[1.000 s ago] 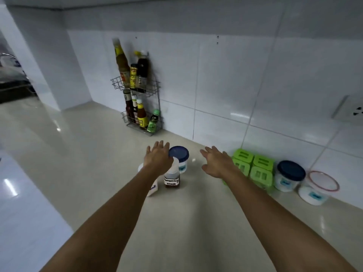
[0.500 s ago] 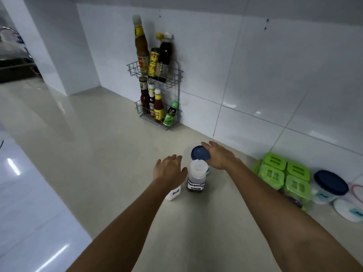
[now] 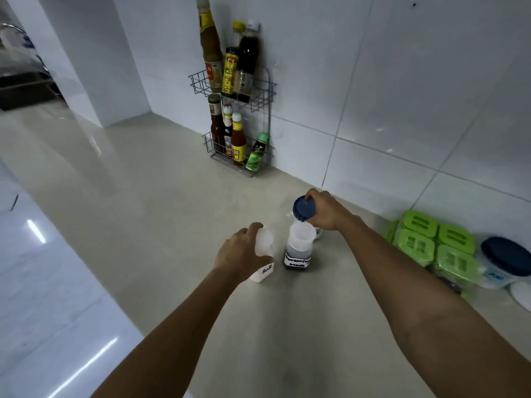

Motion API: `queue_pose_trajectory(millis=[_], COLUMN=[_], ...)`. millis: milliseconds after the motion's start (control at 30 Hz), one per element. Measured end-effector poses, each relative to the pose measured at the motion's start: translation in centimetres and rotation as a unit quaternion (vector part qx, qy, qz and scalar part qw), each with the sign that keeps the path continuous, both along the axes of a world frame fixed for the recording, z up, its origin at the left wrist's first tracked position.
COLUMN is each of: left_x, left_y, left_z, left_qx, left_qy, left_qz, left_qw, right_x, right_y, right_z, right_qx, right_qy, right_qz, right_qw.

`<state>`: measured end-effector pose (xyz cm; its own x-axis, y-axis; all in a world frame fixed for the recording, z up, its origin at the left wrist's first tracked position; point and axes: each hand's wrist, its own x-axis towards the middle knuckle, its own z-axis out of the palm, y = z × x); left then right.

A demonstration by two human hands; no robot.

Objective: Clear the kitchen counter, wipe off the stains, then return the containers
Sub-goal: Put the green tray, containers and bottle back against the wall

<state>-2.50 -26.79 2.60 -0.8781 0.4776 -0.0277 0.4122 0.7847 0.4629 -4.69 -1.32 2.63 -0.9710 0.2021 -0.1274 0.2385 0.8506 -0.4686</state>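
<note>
My left hand grips a white bottle labelled "Salt" from its left side; the bottle leans to the left. Just right of it stands a bottle of dark seasoning sauce with a white cap, untouched. Behind that, my right hand holds a white tub with a dark blue lid, tilted so the lid faces me. All stand on the beige counter.
A wire rack with several sauce bottles hangs against the tiled wall at the back. Several green-lidded boxes, another blue-lidded tub and a white lid sit at the right by the wall.
Both hands reached forward and closed: the left took hold of the salt bottle and tipped it, the right grasped the blue-lidded tub and tilted it. The view moved closer.
</note>
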Motion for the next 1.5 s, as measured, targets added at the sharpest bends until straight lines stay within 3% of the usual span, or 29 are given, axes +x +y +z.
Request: queue_pose_trajectory(millis=[300, 700, 867, 1100, 1500], left_x=[-0.5, 5.4, 12.2, 21.4, 27.9], left_y=[0.5, 12.3, 20.2, 29.8, 39.8], left_z=[2.5, 13.1, 12.9, 8.5, 0.2], left_qx=[0.021, 0.18, 0.24, 0.233, 0.117], left_qy=[0.049, 0.218, 0.182, 0.082, -0.024], left_qz=[0.006, -0.071, -0.162, -0.279, -0.348], left_qw=[0.999, 0.957, 0.94, 0.928, 0.93], right_x=[5.2, 22.2, 31.4, 40.8, 43.7], right_y=[4.3, 13.8, 19.5, 26.0, 32.8], right_z=[4.8, 13.6, 14.3, 10.1, 0.1], right_qx=[-0.032, -0.034, 0.006, 0.023, -0.006], right_qy=[0.079, 0.137, 0.135, 0.126, 0.08], right_qz=[-0.095, -0.173, -0.261, -0.389, -0.424], right_qw=[0.992, 0.975, 0.956, 0.912, 0.902])
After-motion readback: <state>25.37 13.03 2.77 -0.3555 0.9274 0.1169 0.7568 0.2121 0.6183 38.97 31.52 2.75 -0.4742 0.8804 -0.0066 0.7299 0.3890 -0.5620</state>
